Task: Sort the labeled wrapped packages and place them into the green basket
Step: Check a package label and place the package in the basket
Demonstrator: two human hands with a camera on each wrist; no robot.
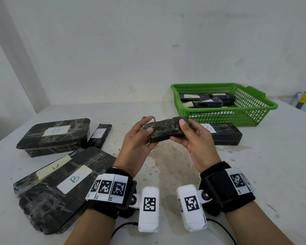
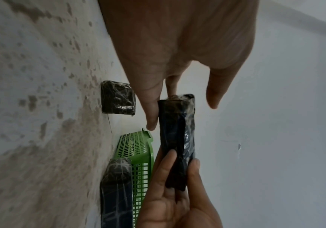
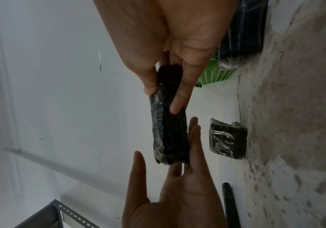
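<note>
A small black wrapped package (image 1: 166, 130) hangs above the table's middle, between both hands; no label shows on it. My right hand (image 1: 179, 131) pinches its right end between thumb and fingers (image 2: 169, 160). My left hand (image 1: 147, 125) props the left end on straight fingers (image 2: 152, 114), and its thumb (image 2: 213, 98) stands off the package (image 2: 177, 138). The green basket (image 1: 254, 119) sits at the back right and holds several black packages with pale labels.
A long "B" package (image 1: 226, 135) lies in front of the basket. At the left are a flat "B" package (image 1: 55, 138), a slim one (image 1: 99, 136) and a large stacked one (image 1: 64, 190). A yellow-banded tool (image 1: 305, 98) leans at far right.
</note>
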